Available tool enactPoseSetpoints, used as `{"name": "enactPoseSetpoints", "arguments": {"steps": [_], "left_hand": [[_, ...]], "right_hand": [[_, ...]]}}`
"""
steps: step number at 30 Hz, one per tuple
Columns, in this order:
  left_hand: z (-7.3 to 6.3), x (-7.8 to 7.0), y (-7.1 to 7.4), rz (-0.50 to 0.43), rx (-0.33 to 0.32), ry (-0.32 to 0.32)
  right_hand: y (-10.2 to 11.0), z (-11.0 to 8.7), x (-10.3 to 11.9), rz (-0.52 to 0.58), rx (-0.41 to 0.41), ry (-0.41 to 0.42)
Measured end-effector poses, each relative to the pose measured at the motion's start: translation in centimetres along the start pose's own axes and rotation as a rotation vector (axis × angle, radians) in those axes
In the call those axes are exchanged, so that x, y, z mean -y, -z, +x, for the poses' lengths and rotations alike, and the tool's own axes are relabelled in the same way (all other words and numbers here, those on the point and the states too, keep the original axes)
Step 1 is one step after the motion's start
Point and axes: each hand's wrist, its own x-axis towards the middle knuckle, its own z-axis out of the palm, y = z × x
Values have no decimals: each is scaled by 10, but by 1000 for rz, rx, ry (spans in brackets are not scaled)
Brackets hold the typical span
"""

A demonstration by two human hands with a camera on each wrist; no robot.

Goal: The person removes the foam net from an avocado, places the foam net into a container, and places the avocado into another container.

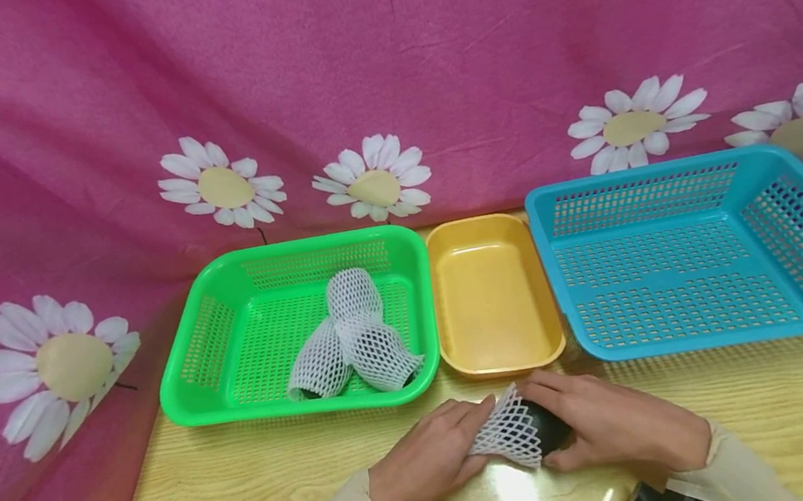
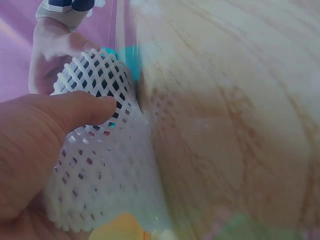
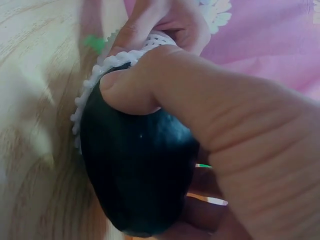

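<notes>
A dark, glossy, oval fruit or vegetable lies partly inside a white foam net sleeve, low over the wooden table; its exact kind is unclear. My left hand grips the sleeve, its thumb lying across the mesh in the left wrist view. My right hand holds the bare end of the dark piece, with the thumb near the sleeve's rim and the other fingers partly hidden beneath. In the right wrist view the mesh rim circles the far part of the piece.
Behind the hands stand a green basket, a yellow tray and a blue basket, side by side. Three pieces in white foam nets lie in the green basket. A pink flowered cloth hangs behind.
</notes>
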Motion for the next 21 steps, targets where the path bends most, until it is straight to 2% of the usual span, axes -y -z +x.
{"name": "enactPoseSetpoints", "arguments": {"steps": [6, 12, 21], "left_hand": [[0, -1, 1, 8, 5, 1], [0, 0, 1, 14, 6, -4], [-1, 0, -1, 13, -36, -28]], "right_hand": [[3, 0, -2, 35, 10, 21], [5, -1, -2, 32, 32, 2], [6, -2, -1, 40, 46, -5]]}}
